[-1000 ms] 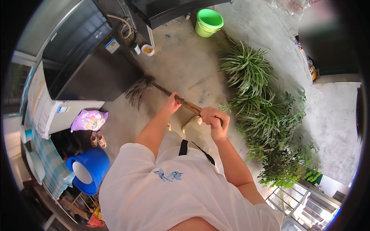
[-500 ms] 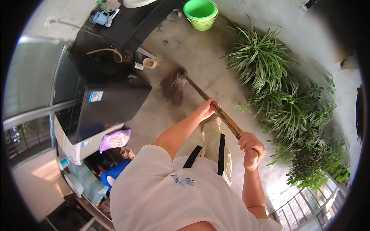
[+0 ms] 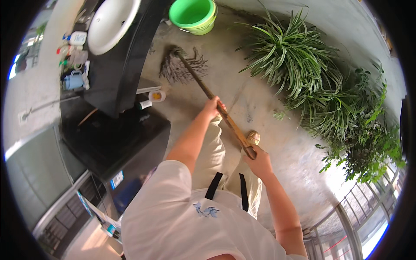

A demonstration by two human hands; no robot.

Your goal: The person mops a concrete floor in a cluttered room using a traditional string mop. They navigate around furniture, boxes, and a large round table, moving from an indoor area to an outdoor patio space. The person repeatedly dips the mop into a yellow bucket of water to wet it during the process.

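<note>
Your left hand is wrapped tight around the middle of the mop stick and your right hand squeezes its top end, while the stringy mop head rests on the floor near the green bucket and the plants.

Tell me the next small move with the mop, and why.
Probably draw the mop head back along the concrete floor toward the feet. Both the left hand and right hand grip the wooden handle at full reach, and the strands lie close beside the green bucket.
</note>
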